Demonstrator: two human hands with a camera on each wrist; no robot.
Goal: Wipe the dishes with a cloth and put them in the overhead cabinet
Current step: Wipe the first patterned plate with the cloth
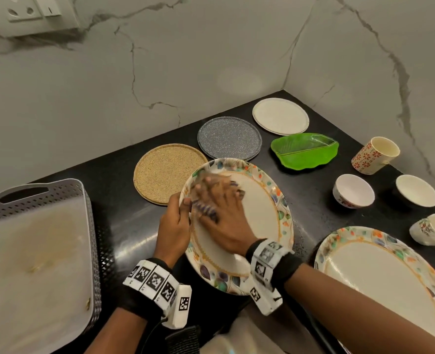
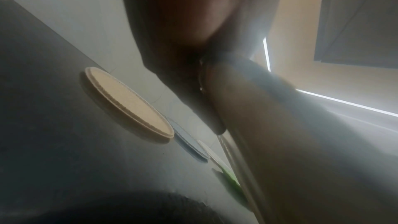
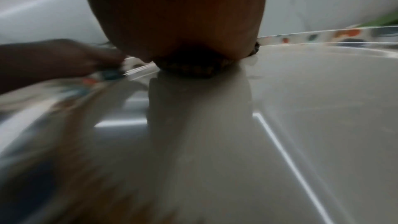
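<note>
Left hand grips floral plate at its left rim; right hand presses cloth flat on plate's left half, unwiped centre lying rightward.

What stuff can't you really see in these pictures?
- The cloth: head view, blurred and mostly under the right hand, so its pattern is unclear.
- The second floral plate: head view, cut off by the bottom right edge.
- The left hand and its grip on the floral plate: fingers hidden under the rim.
- The green leaf-shaped dish: left wrist view, mostly hidden behind the plate.
</note>
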